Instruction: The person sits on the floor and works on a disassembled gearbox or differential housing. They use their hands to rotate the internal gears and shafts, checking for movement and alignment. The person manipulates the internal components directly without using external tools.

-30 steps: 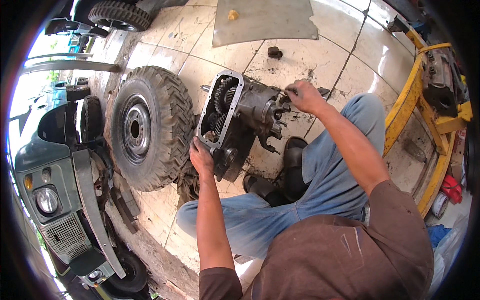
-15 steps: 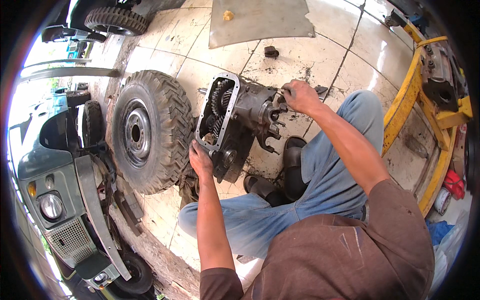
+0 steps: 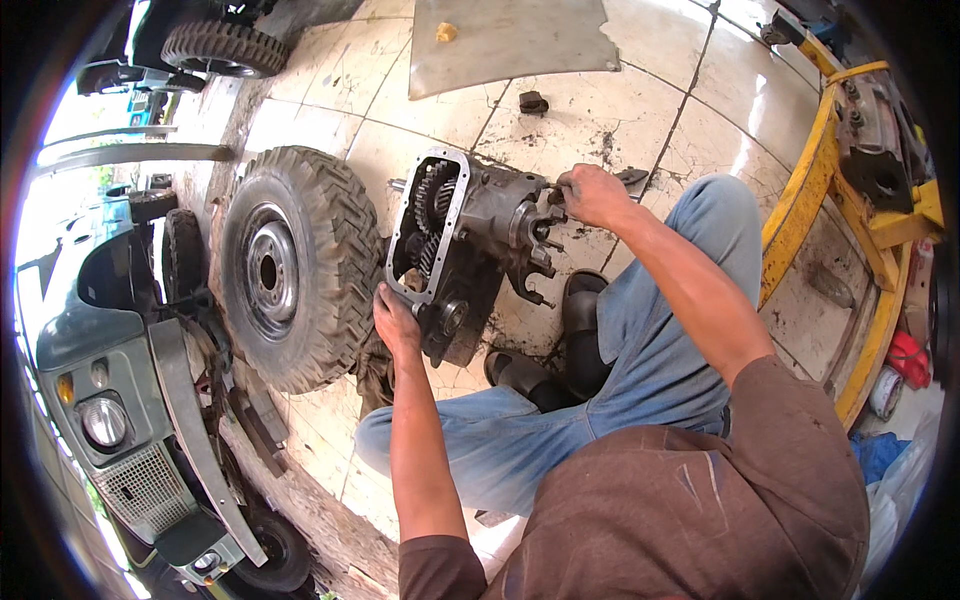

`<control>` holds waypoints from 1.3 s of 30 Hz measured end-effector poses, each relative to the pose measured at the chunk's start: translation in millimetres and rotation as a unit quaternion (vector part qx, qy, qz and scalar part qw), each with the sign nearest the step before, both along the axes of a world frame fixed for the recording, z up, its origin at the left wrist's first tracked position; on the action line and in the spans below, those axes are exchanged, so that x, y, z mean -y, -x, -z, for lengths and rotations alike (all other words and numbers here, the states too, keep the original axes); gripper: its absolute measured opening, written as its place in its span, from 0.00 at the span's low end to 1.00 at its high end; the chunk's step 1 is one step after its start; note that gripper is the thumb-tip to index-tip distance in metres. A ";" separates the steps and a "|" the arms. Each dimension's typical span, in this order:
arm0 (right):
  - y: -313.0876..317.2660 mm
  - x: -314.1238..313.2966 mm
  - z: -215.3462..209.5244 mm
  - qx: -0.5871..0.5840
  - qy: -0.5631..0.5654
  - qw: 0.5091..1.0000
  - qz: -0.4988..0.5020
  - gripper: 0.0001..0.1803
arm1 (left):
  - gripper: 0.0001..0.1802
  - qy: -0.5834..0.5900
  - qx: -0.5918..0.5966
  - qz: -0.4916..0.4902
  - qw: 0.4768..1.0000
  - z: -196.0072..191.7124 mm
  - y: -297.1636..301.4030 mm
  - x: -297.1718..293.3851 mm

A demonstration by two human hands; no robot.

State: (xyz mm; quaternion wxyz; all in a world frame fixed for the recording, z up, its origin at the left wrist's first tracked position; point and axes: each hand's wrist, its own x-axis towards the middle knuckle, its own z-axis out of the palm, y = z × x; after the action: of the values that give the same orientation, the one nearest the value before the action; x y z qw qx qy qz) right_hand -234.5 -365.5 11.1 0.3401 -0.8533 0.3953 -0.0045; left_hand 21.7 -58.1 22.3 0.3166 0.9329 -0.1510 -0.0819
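In front of me on the floor stands a dark, greasy gearbox housing [image 3: 490,210], a transfer case by its look. Its left face is uncovered, framed by a pale bolt-hole flange [image 3: 459,205], and toothed gears [image 3: 432,200] show inside. My left hand [image 3: 397,322] grips the flange's near lower corner. At the housing's right end, a metal shift fork [image 3: 530,285] sticks out toward my feet. Just above that fork, the fingers of my right hand [image 3: 592,196] are closed at a small part by the housing's far right corner. They hide what they pinch.
A loose wheel with a chunky tyre [image 3: 300,265] stands close left of the housing. Farther left is a green vehicle [image 3: 110,400]. A yellow metal stand [image 3: 800,220] is at right. A grey sheet [image 3: 510,50] and a small dark block [image 3: 533,102] lie beyond on the tiles.
The whole view has shifted slightly. Both hands keep their places on the housing, and nothing else has visibly moved.
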 end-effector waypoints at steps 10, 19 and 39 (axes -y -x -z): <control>-3.2 3.4 -18.7 -0.060 -0.021 0.998 -0.014 0.14 | 0.39 -0.003 0.015 -0.006 1.000 0.2 -0.1 -3.4; -1.2 1.3 -4.5 -0.036 0.027 0.999 -0.005 0.13 | 0.39 -0.007 0.004 0.000 1.000 -0.7 0.5 -0.7; -0.5 4.7 6.9 -0.011 0.023 1.000 0.016 0.13 | 0.41 -0.025 -0.006 -0.007 1.000 -6.1 1.9 3.9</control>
State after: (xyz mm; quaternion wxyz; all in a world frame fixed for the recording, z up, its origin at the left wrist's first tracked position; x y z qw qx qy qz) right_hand -234.0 -370.2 4.2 0.3156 -0.8547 0.4122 -0.0092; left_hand 19.8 -62.0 28.5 0.2951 0.9408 -0.1407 -0.0892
